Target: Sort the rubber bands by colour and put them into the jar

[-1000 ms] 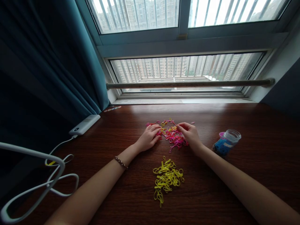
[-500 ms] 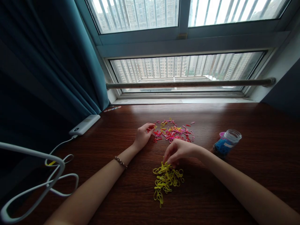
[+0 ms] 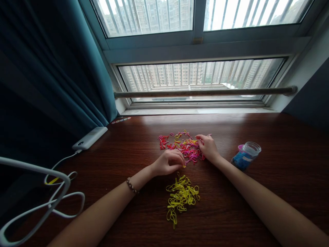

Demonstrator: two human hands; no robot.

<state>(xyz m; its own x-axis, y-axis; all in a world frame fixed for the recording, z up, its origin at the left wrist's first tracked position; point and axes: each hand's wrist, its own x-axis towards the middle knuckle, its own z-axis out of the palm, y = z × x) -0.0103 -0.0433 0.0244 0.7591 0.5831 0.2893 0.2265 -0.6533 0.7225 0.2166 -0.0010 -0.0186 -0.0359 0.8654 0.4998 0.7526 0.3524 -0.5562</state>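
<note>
My left hand (image 3: 170, 162) is pinched closed on a yellow rubber band (image 3: 184, 166), only a bit of which shows at the fingertips. It is between the mixed pile of pink, red and yellow rubber bands (image 3: 191, 151) and the nearer heap of yellow rubber bands (image 3: 183, 195). At the right edge of the mixed pile is my right hand (image 3: 208, 148), its fingers reaching over the bands, slightly apart. No band shows in its grasp, though the undersides of the fingers are hidden.
On the right of the brown wooden table (image 3: 231, 212) stands a clear jar (image 3: 247, 156) with blue contents, a pink lid (image 3: 240, 147) behind it. To the left lie a white power bank (image 3: 89, 138) and a looping white cable (image 3: 65, 195), beside a blue curtain (image 3: 84, 79).
My left hand has come from the pile's left side toward the yellow heap, bringing a yellow band. My right hand has left the yellow heap and moved up to the mixed pile's right side.
</note>
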